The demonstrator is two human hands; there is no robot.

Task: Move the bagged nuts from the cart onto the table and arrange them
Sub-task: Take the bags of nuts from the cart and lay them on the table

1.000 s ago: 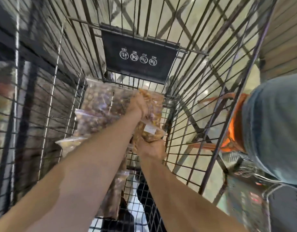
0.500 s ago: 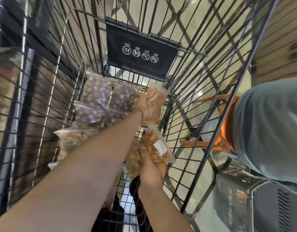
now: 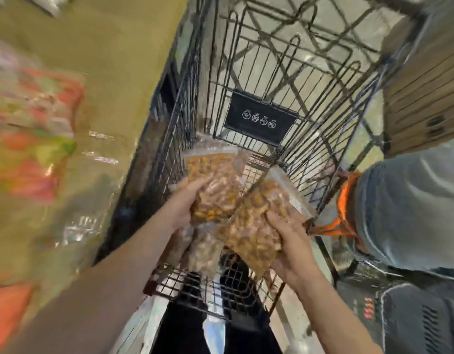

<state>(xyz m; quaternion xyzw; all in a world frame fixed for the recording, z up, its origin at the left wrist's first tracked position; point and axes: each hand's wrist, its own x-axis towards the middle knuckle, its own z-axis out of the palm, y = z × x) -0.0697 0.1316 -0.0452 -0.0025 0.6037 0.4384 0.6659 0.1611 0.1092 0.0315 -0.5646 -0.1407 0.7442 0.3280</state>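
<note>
Two clear bags of nuts are being held up above the wire cart (image 3: 248,80), one in each hand. The left hand (image 3: 183,203) is curling around the lower left edge of the left bag (image 3: 215,185), thumb lying across its front. The right hand (image 3: 288,241) is gripping the right bag (image 3: 259,223) at its lower right corner, fingers (image 3: 277,218) spreading over the plastic. The two bags are overlapping at their inner edges. A third bag (image 3: 204,251), blurred, is hanging beneath them; which hand is holding it cannot be told. The black warning placard (image 3: 260,118) is showing on the cart's far wall, past the bags. To the left, a tan table surface (image 3: 100,72) is streaking by, with blurred red and green packets (image 3: 34,139) lying along its left edge. At the right edge, another person's light blue sleeve (image 3: 410,208) is pressing close beside the cart's right wall, with an orange frame (image 3: 344,200) just next to it.
</note>
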